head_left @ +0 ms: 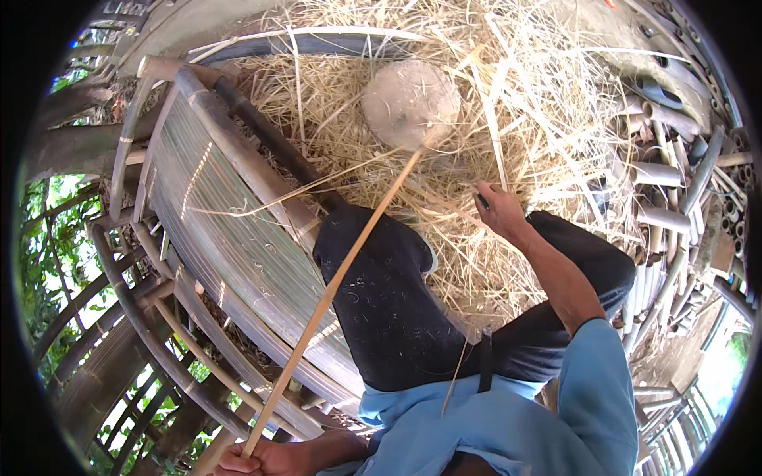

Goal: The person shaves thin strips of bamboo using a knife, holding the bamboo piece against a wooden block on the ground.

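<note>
A thick bed of bamboo shavings (pixel 476 103) is already spread about the round block (pixel 410 103). One long bamboo strip (pixel 333 285) is laid across the knee, pinched at its near end by the left hand (pixel 266 458); the right hand (pixel 498 208) is closed round a dark tool, so trimming seems unfinished

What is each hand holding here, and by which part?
The left hand grips a long bamboo strip at its near end. The right hand holds a small dark tool; where on it cannot be told.
</note>
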A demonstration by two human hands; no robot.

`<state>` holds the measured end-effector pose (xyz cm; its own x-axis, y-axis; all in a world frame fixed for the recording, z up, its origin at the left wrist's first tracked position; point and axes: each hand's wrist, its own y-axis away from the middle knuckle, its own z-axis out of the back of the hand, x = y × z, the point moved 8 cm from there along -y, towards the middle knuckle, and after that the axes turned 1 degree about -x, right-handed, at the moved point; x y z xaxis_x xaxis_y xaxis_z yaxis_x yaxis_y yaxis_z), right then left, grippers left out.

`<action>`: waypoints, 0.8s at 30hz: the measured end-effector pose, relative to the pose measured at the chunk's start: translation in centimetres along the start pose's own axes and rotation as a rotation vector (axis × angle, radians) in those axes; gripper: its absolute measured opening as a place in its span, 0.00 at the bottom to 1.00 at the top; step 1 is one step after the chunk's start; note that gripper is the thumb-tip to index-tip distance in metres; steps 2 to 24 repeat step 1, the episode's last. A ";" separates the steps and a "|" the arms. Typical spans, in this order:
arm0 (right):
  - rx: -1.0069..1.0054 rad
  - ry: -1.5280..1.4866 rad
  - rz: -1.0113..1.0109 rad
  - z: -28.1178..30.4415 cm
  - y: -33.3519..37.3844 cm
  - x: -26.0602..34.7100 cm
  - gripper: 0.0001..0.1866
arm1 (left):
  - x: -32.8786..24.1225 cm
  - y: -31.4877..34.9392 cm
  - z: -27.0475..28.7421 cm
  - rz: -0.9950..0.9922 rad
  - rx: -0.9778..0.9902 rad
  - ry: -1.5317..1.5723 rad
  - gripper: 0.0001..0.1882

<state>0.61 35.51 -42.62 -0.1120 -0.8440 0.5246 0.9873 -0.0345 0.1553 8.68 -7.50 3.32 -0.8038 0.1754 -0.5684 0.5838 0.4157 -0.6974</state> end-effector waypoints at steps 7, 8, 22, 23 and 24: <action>-0.067 0.033 0.134 0.6 0.1 0.8 0.14 | -0.3 -0.3 0.2 0.004 0.003 -0.003 0.19; -0.067 0.033 0.134 0.6 0.1 0.8 0.14 | -0.3 -0.3 0.2 0.004 0.003 -0.003 0.19; -0.067 0.033 0.134 0.6 0.1 0.8 0.14 | -0.3 -0.3 0.2 0.004 0.003 -0.003 0.19; -0.067 0.033 0.134 0.6 0.1 0.8 0.14 | -0.3 -0.3 0.2 0.004 0.003 -0.003 0.19; -0.067 0.033 0.134 0.6 0.1 0.8 0.14 | -0.3 -0.3 0.2 0.004 0.003 -0.003 0.19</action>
